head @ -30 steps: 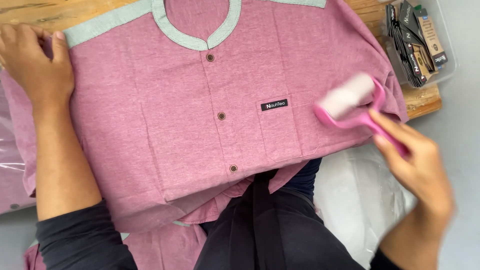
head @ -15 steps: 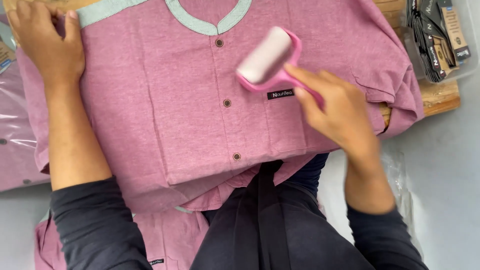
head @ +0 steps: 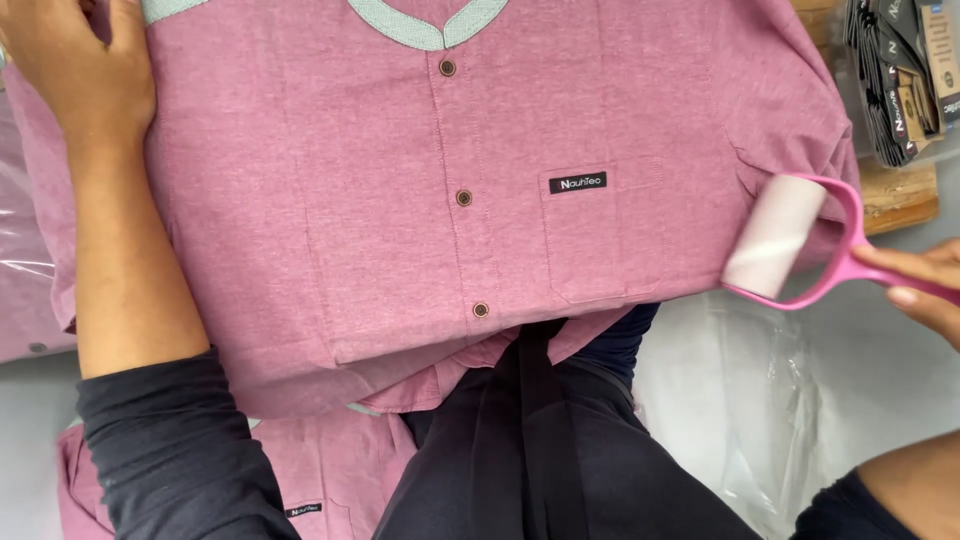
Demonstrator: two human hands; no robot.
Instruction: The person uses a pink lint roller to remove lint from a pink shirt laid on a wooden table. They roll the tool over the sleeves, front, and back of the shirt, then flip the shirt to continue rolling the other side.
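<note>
The pink shirt point(head: 400, 200) lay flat on the table. The left hand point(head: 85, 75) pressed down on its top corner with fingers spread flat, holding nothing. The right hand point(head: 925, 285) pinched the pink handle of the lint roller point(head: 775, 238), whose white roll rested on the shirt's right edge.

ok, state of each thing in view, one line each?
pink shirt: folded flat, buttoned, front up
lint roller: white roll resting on the shirt's right edge
left hand: flat on the shirt's shoulder, pressing it down
right hand: gripping the roller's pink handle
clear bin: open, full of dark tags
second pink shirt: lying below, mostly hidden
</note>
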